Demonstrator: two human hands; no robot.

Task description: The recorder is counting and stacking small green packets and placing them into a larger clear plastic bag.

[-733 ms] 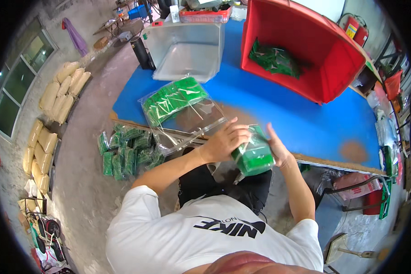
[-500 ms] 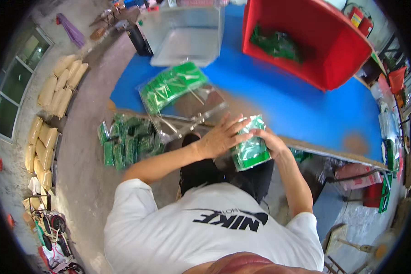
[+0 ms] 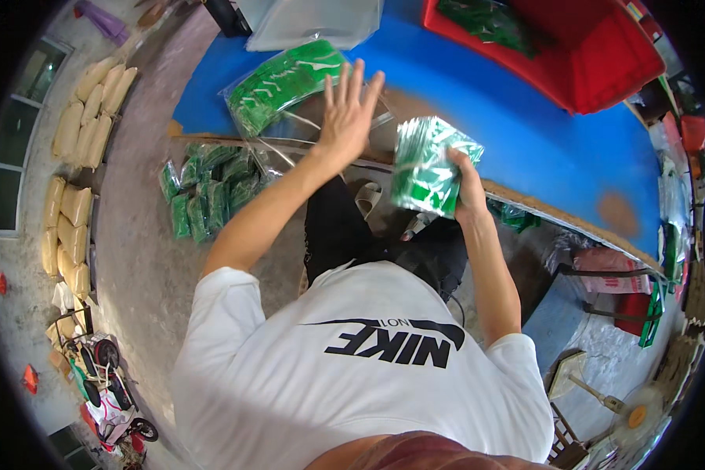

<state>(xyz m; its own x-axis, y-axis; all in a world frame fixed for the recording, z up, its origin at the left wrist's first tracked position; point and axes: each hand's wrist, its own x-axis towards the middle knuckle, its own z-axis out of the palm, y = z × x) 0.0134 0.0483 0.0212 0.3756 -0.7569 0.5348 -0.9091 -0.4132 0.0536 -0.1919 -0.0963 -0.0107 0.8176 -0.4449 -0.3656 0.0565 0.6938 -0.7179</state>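
Note:
In my right hand is a thick stack of green and clear plastic packets, gripped along its right side above the table's near edge. The stack is slightly blurred. My left hand is raised to the left of it, fingers stretched out and spread, holding nothing. Just beyond and left of that hand, a large clear plastic bag with green contents lies on the blue table, partly over its near edge. Several green packed bundles are piled below the table edge on the left.
A red bin lies tipped toward me at the far right, green packets inside. A translucent bin stands at the far left of the table. Tan sacks line the left wall. A fan stands at lower right.
My left hand has come off the stack and moved up and left, its fingers spreading. The right hand has lifted the stack upward. The whole view has also shifted.

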